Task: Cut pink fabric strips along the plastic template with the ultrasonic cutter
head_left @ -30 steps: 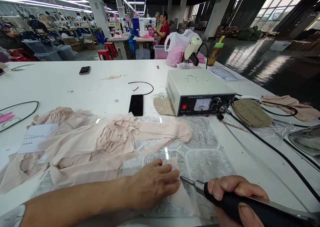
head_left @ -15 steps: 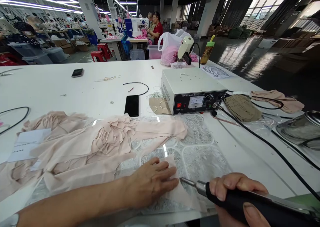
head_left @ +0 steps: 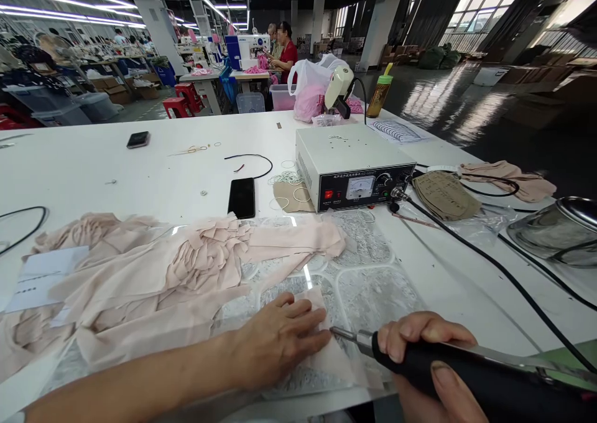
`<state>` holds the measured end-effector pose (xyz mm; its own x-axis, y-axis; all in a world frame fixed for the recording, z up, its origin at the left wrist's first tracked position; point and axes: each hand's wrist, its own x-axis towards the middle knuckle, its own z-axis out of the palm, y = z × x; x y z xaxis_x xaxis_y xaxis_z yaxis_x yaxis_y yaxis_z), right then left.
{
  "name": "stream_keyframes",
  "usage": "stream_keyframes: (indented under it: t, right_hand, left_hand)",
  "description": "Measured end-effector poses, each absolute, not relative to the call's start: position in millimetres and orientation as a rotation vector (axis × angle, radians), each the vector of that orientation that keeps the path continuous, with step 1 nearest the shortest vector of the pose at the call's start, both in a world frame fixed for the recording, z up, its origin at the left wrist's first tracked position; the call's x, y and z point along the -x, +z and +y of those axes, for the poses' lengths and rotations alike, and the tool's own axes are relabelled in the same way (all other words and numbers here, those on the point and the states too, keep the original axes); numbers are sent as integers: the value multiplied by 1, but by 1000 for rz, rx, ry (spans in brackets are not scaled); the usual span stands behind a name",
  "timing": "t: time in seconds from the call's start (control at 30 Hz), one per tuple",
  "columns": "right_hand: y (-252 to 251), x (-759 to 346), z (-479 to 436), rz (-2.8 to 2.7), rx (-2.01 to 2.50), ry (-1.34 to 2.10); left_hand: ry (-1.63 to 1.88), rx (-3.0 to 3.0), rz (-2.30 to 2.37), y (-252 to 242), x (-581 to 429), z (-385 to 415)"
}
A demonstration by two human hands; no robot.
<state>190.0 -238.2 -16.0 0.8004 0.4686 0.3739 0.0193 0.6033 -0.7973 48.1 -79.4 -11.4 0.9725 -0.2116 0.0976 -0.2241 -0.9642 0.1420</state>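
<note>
My left hand (head_left: 282, 341) lies flat, palm down, on a small piece of thin beige fabric (head_left: 336, 362), with its fingers a little apart. In my right hand (head_left: 431, 354) is a handheld ultrasonic welder (head_left: 448, 373) with a black grip and a metal rod. The rod's tip points left at the fabric, close beside my left fingertips; whether it touches the cloth I cannot tell. Under the fabric lies a clear-covered, grey patterned mat (head_left: 373, 292). A heap of beige fabric pieces (head_left: 205, 255) spreads to the left, with a white paper label (head_left: 46, 277) on it.
Behind the mat stands the welder's control box (head_left: 354, 162), its black cable (head_left: 466, 249) running along the right. A phone (head_left: 241, 198), elastic loops (head_left: 288, 177), brown card templates (head_left: 445, 196) and a glass-like container (head_left: 557, 230) lie around it. A co-worker (head_left: 286, 53) sits farther back.
The view has shifted slightly, so most things sit a little further left. My right hand and the welder appear slightly left and higher. My left hand stays on the fabric.
</note>
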Motion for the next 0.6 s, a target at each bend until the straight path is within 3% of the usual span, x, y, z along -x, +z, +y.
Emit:
stream_keyframes:
  t: [0.6]
  right_hand:
    - [-14,-192,-259,-447,911,303]
  left_hand:
    - [161,-2997,-415,-8,-51,-69]
